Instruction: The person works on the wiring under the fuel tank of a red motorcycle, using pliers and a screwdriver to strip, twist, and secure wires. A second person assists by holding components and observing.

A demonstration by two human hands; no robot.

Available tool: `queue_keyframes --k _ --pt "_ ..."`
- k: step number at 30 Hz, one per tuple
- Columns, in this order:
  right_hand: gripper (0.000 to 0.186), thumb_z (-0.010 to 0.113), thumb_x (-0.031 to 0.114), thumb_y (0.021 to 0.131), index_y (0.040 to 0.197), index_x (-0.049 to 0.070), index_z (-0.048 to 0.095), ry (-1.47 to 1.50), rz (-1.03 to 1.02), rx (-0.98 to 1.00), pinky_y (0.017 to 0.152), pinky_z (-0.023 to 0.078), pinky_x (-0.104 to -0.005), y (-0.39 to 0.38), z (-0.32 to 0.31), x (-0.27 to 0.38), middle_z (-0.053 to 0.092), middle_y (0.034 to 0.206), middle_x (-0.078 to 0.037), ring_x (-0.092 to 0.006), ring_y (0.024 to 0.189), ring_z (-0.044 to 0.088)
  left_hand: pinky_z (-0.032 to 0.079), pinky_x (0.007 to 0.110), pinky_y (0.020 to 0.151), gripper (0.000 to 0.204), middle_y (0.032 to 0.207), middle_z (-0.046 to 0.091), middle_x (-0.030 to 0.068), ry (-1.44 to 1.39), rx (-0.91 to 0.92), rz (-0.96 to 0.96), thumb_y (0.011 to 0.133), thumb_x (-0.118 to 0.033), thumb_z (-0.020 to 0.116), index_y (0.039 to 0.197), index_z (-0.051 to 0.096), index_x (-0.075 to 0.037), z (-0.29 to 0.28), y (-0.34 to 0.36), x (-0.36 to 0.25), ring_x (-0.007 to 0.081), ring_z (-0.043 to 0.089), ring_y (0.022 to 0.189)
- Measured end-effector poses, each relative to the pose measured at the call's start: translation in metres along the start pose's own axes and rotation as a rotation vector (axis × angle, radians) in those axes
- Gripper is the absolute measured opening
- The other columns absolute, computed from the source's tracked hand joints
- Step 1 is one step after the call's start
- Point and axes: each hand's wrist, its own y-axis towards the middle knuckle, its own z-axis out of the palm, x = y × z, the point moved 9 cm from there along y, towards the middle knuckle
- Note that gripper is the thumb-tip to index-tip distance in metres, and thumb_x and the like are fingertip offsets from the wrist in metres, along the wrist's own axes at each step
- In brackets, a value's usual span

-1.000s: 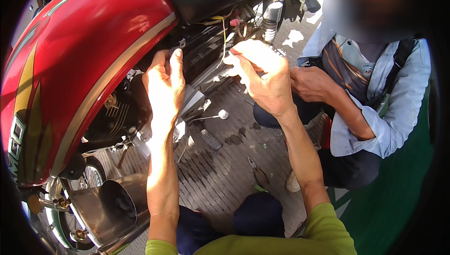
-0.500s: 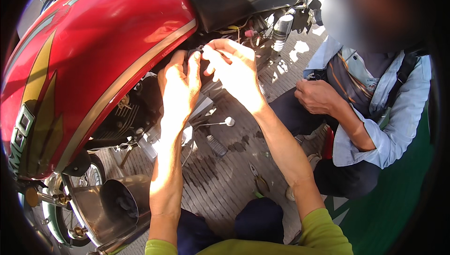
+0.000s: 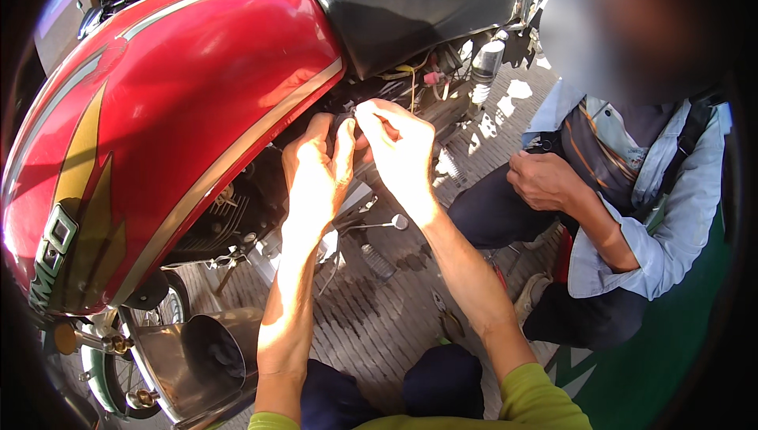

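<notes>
Beside the tank (image 3: pixel 221 75), our left hand (image 3: pixel 314 177) pinches a dark part (image 3: pixel 340 120); we cannot tell if our right hand (image 3: pixel 401 153) grips it

Blocked left by rounded red metal fuel tank (image 3: pixel 213 90) | capped far by long black padded seat (image 3: pixel 430 15) | hemmed right by co-worker's bent, dark-trousered knee (image 3: pixel 482 210) | passable near, over grey ridged floor (image 3: pixel 371 323) between bare forearms (image 3: pixel 288 304)
</notes>
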Motion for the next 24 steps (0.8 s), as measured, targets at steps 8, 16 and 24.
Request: queue_keyframes --k 8,16,24 --pt "0.012 0.058 0.004 0.09 0.091 -0.006 0.064 0.035 -0.051 -0.005 0.056 0.048 -0.0192 0.006 0.002 0.005 0.065 0.085 -0.004 -0.0059 0.064 0.058 0.028 0.022 0.047 0.022 0.056 0.042 -0.0014 -0.038 -0.017 -0.045 0.092 -0.019 0.062 0.091 0.059 0.002 0.001 0.006 -0.001 0.0036 0.032 0.054" --pt "0.017 0.062 0.008 0.09 0.099 -0.005 0.066 0.052 -0.048 -0.034 0.05 0.048 -0.0171 0.011 0.005 -0.008 0.067 0.094 -0.006 -0.0081 0.067 0.065 0.026 0.021 0.048 0.02 0.057 0.038 -0.0035 -0.057 -0.053 -0.005 0.09 -0.016 0.064 0.091 0.059 0.003 -0.003 0.013 0.005 0.0034 0.03 0.055" --pt "0.016 0.062 0.008 0.089 0.098 -0.005 0.066 -0.01 -0.028 -0.096 0.05 0.047 -0.0175 0.015 0.007 -0.018 0.068 0.091 -0.005 -0.0078 0.066 0.064 0.032 0.021 0.049 0.016 0.058 0.046 0.0013 -0.072 -0.069 0.038 0.089 -0.012 0.065 0.091 0.059 0.003 0.003 0.018 0.016 0.005 0.036 0.054"
